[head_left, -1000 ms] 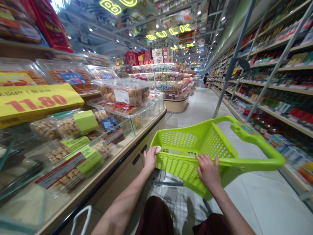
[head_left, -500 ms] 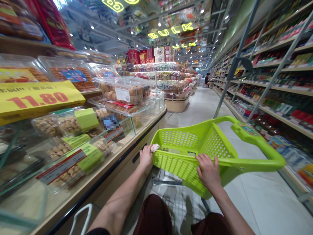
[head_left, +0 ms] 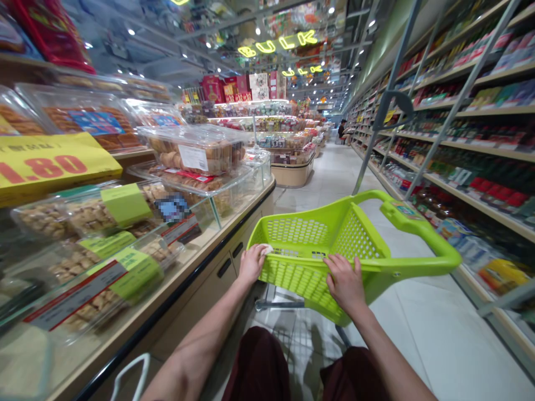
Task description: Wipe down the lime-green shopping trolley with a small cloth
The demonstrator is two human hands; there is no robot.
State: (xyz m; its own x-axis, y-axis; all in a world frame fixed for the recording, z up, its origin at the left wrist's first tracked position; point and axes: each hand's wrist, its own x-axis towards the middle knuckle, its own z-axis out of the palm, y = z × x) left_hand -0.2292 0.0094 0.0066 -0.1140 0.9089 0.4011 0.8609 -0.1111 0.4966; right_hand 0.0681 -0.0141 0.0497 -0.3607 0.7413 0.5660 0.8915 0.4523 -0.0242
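A lime-green plastic shopping cart with perforated basket walls stands sideways in front of my knees. At the basket's left end, my left hand is closed at the rim, with a small white crumpled piece like tissue under its fingers. My right hand hooks its fingers over the near rim, around the middle, with the palm against the outer wall. The cart's thick green handle is to the right, touched by neither hand. Part of the basket's floor is hidden by the near wall.
On the left runs a glass-edged counter with clear boxes of pastries and a yellow price sign. Tall stocked shelves line the right. A slanted grey metal pole rises behind the cart. Far down the aisle a person sits.
My view has turned slightly right, so the counter, cart and shelves sit further left in the picture. Both hands keep their places on the basket's rim.
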